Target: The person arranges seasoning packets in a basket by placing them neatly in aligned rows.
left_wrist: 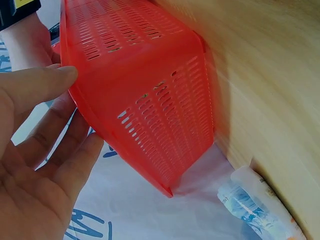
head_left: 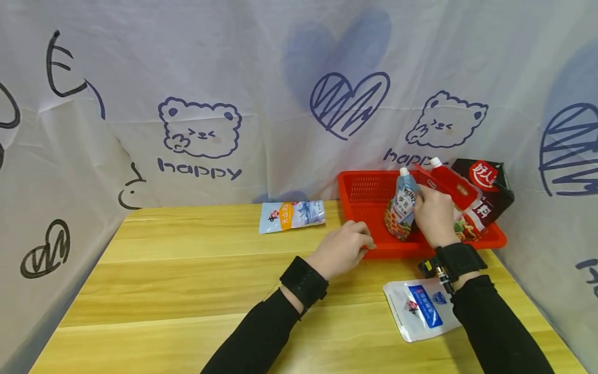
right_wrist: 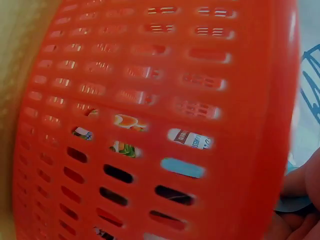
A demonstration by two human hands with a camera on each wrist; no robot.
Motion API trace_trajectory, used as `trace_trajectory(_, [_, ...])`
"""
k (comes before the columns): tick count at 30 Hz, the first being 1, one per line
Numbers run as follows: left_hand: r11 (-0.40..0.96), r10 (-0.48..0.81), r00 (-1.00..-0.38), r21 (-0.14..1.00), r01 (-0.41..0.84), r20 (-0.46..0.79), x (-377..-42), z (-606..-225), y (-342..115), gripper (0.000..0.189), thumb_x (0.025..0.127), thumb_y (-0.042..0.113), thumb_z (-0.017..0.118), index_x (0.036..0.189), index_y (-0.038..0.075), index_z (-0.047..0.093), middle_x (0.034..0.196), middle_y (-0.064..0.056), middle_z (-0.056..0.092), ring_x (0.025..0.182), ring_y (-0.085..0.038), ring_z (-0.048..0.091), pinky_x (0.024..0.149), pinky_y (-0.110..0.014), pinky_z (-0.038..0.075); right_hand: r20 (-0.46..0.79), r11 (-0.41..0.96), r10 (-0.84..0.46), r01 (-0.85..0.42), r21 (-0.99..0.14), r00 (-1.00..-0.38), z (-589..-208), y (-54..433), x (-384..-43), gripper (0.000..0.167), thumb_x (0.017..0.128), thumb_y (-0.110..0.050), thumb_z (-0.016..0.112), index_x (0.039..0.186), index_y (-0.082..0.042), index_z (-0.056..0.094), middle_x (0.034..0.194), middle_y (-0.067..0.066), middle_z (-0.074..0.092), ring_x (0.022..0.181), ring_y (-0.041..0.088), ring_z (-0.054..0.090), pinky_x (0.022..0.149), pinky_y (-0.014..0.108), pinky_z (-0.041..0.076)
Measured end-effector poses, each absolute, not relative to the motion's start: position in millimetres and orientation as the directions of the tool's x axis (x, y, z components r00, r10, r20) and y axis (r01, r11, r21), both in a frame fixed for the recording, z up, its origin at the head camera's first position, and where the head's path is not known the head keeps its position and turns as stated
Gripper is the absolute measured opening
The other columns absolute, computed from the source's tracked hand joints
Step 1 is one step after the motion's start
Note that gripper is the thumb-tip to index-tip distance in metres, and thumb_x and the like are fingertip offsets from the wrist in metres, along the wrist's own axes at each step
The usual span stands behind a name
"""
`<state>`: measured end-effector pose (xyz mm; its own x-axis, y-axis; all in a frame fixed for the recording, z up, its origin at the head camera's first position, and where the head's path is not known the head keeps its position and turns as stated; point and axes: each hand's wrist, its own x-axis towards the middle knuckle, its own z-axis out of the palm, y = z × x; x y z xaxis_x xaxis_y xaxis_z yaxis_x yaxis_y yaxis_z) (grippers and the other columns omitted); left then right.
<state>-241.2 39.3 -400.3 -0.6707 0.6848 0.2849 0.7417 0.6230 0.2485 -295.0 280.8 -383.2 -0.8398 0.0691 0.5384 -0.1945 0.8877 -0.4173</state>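
My right hand (head_left: 435, 215) grips a blue-and-red Heinz spouted sauce pouch (head_left: 403, 205) by its side. The pouch stands upright inside the red plastic basket (head_left: 348, 182), white cap on top. At the basket's front left corner, my left hand (head_left: 343, 249) holds the rim, its thumb (left_wrist: 62, 79) at the slotted outer side in the left wrist view. The right wrist view is mostly the basket's slotted wall (right_wrist: 235, 125), with part of the right hand (right_wrist: 295, 210) at its edge; the pouch shows only in pieces through the slots.
Also in the basket are a red capped pouch (head_left: 460, 189) and a black-and-red box (head_left: 502, 192), leaning right. A blue-and-orange packet (head_left: 291, 215) lies left of the basket on the wooden table (head_left: 187, 291). A white-and-blue packet (head_left: 422, 311) lies in front, partly under my right forearm.
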Motion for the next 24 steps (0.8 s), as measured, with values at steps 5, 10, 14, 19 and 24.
trace_trajectory(5, [0.612, 0.692, -0.660, 0.247, 0.752, 0.293, -239.4, -400.6, 39.9, 0.017, 0.097, 0.010, 0.074, 0.109, 0.018, 0.083, 0.111, 0.002, 0.067, 0.101, -0.015, 0.059, 0.082, -0.016, 0.052, 0.512, 0.882, 0.092, -0.169, -0.439, -0.854, -387.2, 285.1, -292.9, 0.029, 0.104, -0.004, 0.057, 0.126, 0.011, 0.068, 0.109, 0.032, 0.071, 0.090, 0.048, 0.071, 0.078, 0.061, 0.059])
trace_trajectory(10, [0.607, 0.693, -0.657, 0.249, 0.754, 0.297, -239.4, -399.5, 39.6, 0.017, 0.097, 0.010, 0.074, 0.109, 0.017, 0.083, 0.111, 0.002, 0.068, 0.101, -0.015, 0.059, 0.082, -0.017, 0.052, 0.471, 0.876, 0.121, -0.129, -0.465, -0.874, -384.7, 285.3, -292.0, 0.031, 0.104, -0.009, 0.057, 0.125, 0.010, 0.068, 0.103, 0.031, 0.072, 0.080, 0.044, 0.070, 0.068, 0.058, 0.061])
trace_trajectory(14, [0.609, 0.693, -0.659, 0.253, 0.752, 0.292, -239.9, -398.4, 39.6, 0.018, 0.097, 0.009, 0.074, 0.110, 0.017, 0.083, 0.112, 0.002, 0.068, 0.101, -0.015, 0.059, 0.080, -0.018, 0.053, 0.445, 0.878, 0.135, -0.101, -0.468, -0.885, -381.2, 284.7, -292.4, 0.034, 0.099, -0.010, 0.058, 0.124, 0.010, 0.069, 0.101, 0.031, 0.072, 0.078, 0.043, 0.070, 0.065, 0.057, 0.059])
trace_trajectory(19, [0.608, 0.692, -0.661, 0.262, 0.750, 0.288, -240.9, -398.7, 39.2, 0.018, 0.097, 0.009, 0.074, 0.110, 0.018, 0.083, 0.111, 0.002, 0.067, 0.102, -0.016, 0.060, 0.079, -0.019, 0.053, 0.429, 0.880, 0.128, -0.096, -0.464, -0.894, -380.8, 283.9, -290.8, 0.037, 0.097, -0.011, 0.059, 0.127, 0.009, 0.068, 0.103, 0.031, 0.072, 0.077, 0.042, 0.069, 0.062, 0.054, 0.057])
trace_trajectory(24, [0.613, 0.686, -0.666, 0.260, 0.746, 0.294, -241.7, -399.4, 37.7, 0.018, 0.097, 0.009, 0.074, 0.109, 0.019, 0.083, 0.111, 0.003, 0.068, 0.101, -0.015, 0.060, 0.079, -0.019, 0.053, 0.397, 0.862, 0.133, -0.092, -0.499, -0.908, -381.2, 281.5, -285.6, 0.041, 0.100, -0.014, 0.060, 0.134, 0.008, 0.064, 0.113, 0.032, 0.071, 0.092, 0.048, 0.071, 0.084, 0.061, 0.056])
